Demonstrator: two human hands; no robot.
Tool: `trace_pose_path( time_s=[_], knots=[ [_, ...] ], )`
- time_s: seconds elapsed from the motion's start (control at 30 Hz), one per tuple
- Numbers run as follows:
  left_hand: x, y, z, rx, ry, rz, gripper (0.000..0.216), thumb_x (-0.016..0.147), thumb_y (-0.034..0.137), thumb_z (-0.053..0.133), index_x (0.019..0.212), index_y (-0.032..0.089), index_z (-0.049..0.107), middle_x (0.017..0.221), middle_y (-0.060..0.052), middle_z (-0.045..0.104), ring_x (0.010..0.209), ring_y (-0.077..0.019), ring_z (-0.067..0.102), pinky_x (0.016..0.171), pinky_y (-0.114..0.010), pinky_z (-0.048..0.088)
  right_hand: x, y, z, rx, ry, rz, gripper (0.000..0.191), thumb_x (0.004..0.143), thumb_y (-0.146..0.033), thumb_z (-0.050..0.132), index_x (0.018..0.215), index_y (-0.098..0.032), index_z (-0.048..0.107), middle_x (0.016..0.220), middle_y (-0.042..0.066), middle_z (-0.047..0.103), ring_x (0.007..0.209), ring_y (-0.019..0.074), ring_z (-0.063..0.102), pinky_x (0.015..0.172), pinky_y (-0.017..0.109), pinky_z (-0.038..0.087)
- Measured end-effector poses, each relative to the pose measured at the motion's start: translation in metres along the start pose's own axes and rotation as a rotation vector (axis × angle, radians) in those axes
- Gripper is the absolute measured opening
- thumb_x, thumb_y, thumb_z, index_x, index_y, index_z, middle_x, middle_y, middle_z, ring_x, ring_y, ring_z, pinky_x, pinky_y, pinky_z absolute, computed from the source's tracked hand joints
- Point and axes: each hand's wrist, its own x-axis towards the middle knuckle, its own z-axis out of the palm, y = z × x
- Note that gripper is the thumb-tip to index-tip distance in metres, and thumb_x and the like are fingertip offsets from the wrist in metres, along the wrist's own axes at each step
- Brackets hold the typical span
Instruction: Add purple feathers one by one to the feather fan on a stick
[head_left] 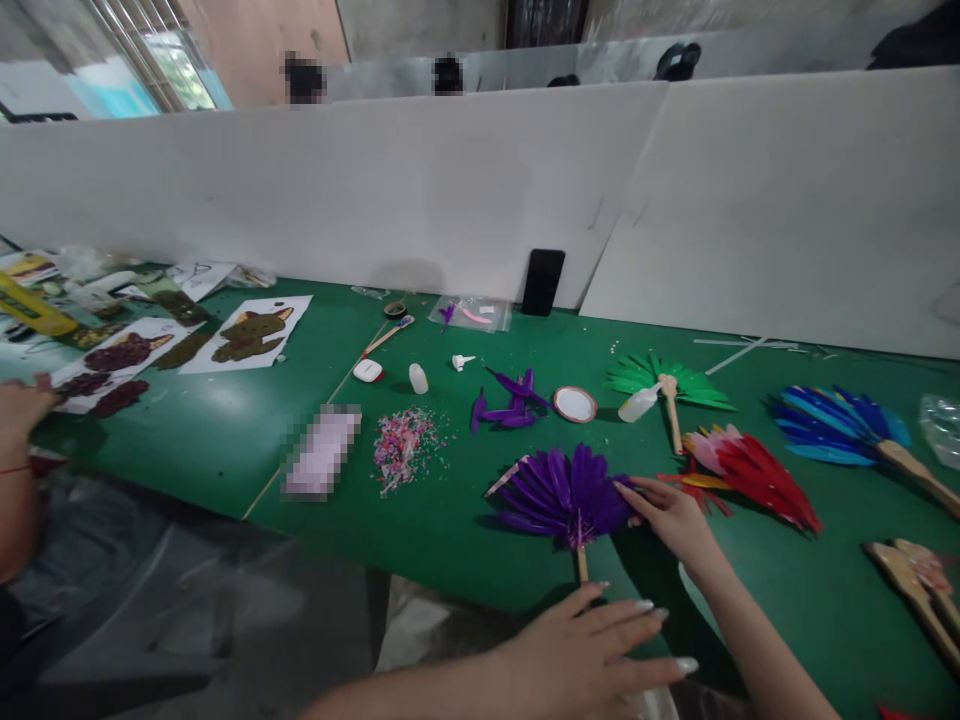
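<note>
A fan of purple feathers (559, 490) on a short wooden handle (583, 566) lies near the table's front edge. My right hand (671, 515) comes in from the right, its thumb and fingertips pinching a feather at the fan's right side. Just below the handle is my left hand (592, 645), palm down with its fingers stretched apart and nothing in them. Its thumb is close to the handle's end; whether they touch I cannot tell. Loose purple feathers (517, 405) lie behind the fan, beside a round white lid (575, 404).
To the right are a green feather fan (637, 382), a glue bottle (640, 402), red feathers (776, 488) and a blue feather fan (832, 425). Colourful bits (405, 448) are heaped leftward. A phone (543, 282) leans on the white partition (337, 200). Another person's hand (26, 405) is far left.
</note>
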Motion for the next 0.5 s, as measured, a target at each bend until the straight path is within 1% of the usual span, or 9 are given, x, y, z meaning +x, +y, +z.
trace_pose_path(
  time_s=[0.07,0.17,0.27,0.37,0.5],
  knots=[
    [-0.002,-0.002,0.008,-0.01,-0.014,-0.001,0.047,0.101,0.039,0.025,0.145,0.024,0.034,0.152,-0.002,0.036,0.14,-0.0135,0.03,0.113,-0.03,0.026,0.0,0.0,0.002,0.01,0.021,0.002,0.053,0.05,-0.057,0.077,0.079,-0.014,0.071,0.059,0.005,0.069,0.038,0.0136,0.054,0.041,0.028,0.048],
    [-0.006,-0.004,0.018,-0.039,-0.021,-0.01,0.045,0.101,0.036,0.028,0.141,0.021,0.039,0.147,-0.002,0.044,0.135,-0.0134,0.038,0.113,-0.03,0.026,-0.001,0.001,0.003,0.008,0.044,0.006,0.048,0.051,-0.055,0.078,0.076,-0.014,0.071,0.059,0.005,0.07,0.037,0.0144,0.055,0.04,0.028,0.048],
    [-0.009,-0.004,0.022,-0.066,-0.03,-0.024,0.043,0.1,0.033,0.032,0.14,0.021,0.04,0.146,-0.003,0.045,0.136,-0.0133,0.038,0.114,-0.031,0.026,-0.003,0.003,0.003,-0.005,0.06,0.014,0.044,0.054,-0.053,0.077,0.076,-0.015,0.071,0.061,0.006,0.071,0.042,0.0176,0.06,0.042,0.028,0.05],
    [-0.011,-0.004,0.021,-0.092,-0.021,-0.031,0.043,0.1,0.034,0.032,0.14,0.02,0.041,0.146,-0.005,0.045,0.136,-0.0143,0.037,0.115,-0.031,0.025,-0.006,0.004,0.002,-0.028,0.067,0.019,0.043,0.057,-0.052,0.076,0.079,-0.015,0.071,0.062,0.006,0.072,0.045,0.0192,0.063,0.044,0.028,0.05],
    [-0.013,-0.006,0.019,-0.123,-0.026,-0.028,0.044,0.1,0.034,0.033,0.139,0.018,0.041,0.146,-0.007,0.045,0.136,-0.0157,0.037,0.115,-0.032,0.025,-0.01,0.008,0.0,-0.044,0.064,0.017,0.05,0.061,-0.056,0.073,0.088,-0.013,0.073,0.049,0.003,0.065,0.042,0.0183,0.06,0.038,0.026,0.044]
  ],
)
